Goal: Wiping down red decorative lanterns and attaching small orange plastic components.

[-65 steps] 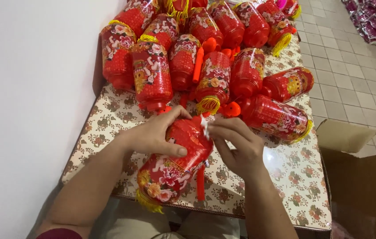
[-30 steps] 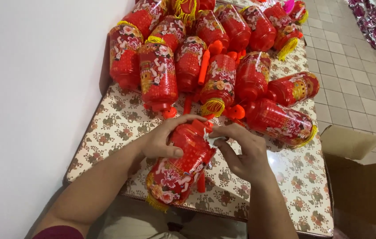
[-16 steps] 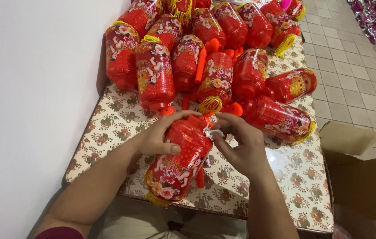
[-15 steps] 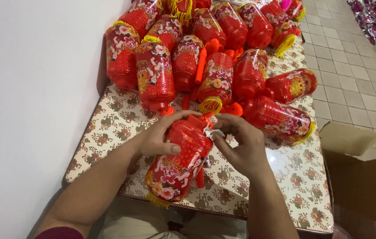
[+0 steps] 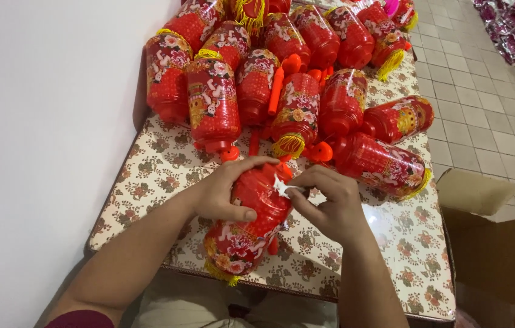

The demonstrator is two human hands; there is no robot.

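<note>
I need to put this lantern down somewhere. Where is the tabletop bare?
Bare patches: the near right corner of the table, right of the right hand, and the strip along the wall, left of the left hand. The far half is crowded with the lantern pile.

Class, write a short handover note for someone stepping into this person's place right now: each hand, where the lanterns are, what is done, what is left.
Left hand grips the red lantern, which lies on the floral table.
Right hand pinches a small white piece at the lantern's top end.
Done: a pile of lanterns lies at the table's far end.
Left: the white piece is not yet released; an open cardboard box stands to the right.
</note>
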